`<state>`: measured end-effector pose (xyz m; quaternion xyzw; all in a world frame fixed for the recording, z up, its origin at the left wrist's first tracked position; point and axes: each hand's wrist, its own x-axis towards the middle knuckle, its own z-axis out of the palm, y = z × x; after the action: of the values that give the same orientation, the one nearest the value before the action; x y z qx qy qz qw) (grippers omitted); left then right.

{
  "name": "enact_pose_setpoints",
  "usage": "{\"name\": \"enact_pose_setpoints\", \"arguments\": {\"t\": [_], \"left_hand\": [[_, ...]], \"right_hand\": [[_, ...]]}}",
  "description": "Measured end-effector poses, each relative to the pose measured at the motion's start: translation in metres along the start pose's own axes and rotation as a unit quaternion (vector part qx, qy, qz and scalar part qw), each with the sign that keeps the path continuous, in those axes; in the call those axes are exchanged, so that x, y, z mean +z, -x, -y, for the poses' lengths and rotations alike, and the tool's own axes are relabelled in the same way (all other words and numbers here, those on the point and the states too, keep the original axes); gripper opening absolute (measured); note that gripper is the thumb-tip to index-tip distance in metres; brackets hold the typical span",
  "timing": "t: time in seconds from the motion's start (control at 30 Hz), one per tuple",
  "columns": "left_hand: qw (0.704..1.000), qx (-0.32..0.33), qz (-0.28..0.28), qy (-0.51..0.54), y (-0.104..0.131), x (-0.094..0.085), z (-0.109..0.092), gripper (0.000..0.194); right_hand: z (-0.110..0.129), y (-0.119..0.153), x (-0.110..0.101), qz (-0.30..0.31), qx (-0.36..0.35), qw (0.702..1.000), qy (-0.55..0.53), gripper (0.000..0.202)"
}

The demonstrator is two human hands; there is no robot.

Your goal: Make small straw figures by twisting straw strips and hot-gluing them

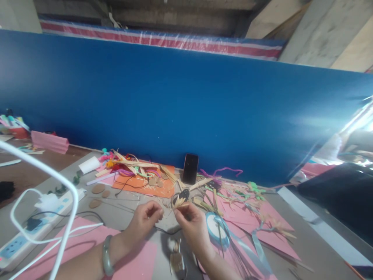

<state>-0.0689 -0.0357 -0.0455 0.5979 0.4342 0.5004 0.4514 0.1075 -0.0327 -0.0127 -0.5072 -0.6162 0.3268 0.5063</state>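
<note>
Over the middle of the table, my left hand (pixel 145 219) is curled, thumb and fingertips pinched together. Anything between those fingertips is too small to make out. A short gap to the right, my right hand (pixel 194 223) pinches a pale, pointed piece of dried husk (pixel 180 202) between thumb and forefinger. Just behind that piece lies a small dark object (pixel 183 193), partly covered. Below and between the hands stands a small tan figure-like object (pixel 177 258), blurred. Beside my right hand is a roll of light blue ribbon (pixel 214 233).
A phone (pixel 190 169) leans against the blue partition (pixel 175 105). Husk strips and pipe cleaners cover an orange sheet (pixel 163 188). Pink sheets (pixel 271 221) lie at right. A white cable (pixel 72 210) arches over the power strip (pixel 20 241) at left, near round brown discs (pixel 98 189).
</note>
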Motion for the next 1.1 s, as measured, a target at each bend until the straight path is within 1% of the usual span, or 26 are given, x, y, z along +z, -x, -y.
{"name": "enact_pose_setpoints", "arguments": {"t": [0.13,0.23,0.4,0.47,0.6,0.7,0.87,1.1], "left_hand": [[0.999,-0.03,-0.013,0.028,0.0,-0.002,-0.006,0.038],[0.998,-0.044,-0.02,0.036,-0.002,-0.002,-0.003,0.042],[0.997,-0.051,0.008,0.051,-0.009,-0.004,0.005,0.051],[0.996,-0.062,0.003,0.061,-0.01,-0.004,0.005,0.053],[0.989,-0.065,-0.033,0.126,-0.01,-0.002,0.003,0.044],[0.986,-0.064,-0.034,0.151,-0.008,0.0,-0.001,0.038],[0.992,-0.039,-0.024,0.114,-0.006,-0.003,-0.008,0.032],[0.99,-0.069,-0.06,0.107,-0.008,-0.006,-0.004,0.034]], "right_hand": [[-0.004,-0.002,-0.001,-0.001,-0.001,1.0,0.004,0.013],[-0.007,-0.001,-0.001,0.008,-0.002,1.0,0.008,0.014],[-0.013,0.0,0.0,0.016,-0.002,1.0,0.021,0.015],[-0.013,0.0,0.0,0.015,-0.004,1.0,0.021,0.014],[-0.012,0.0,0.0,0.014,-0.005,1.0,0.015,0.013],[-0.011,0.0,0.001,0.017,-0.007,1.0,0.009,0.013],[-0.01,0.0,0.0,0.017,-0.01,1.0,0.013,0.013],[-0.009,0.001,-0.001,0.014,-0.007,1.0,0.026,0.013]]}}
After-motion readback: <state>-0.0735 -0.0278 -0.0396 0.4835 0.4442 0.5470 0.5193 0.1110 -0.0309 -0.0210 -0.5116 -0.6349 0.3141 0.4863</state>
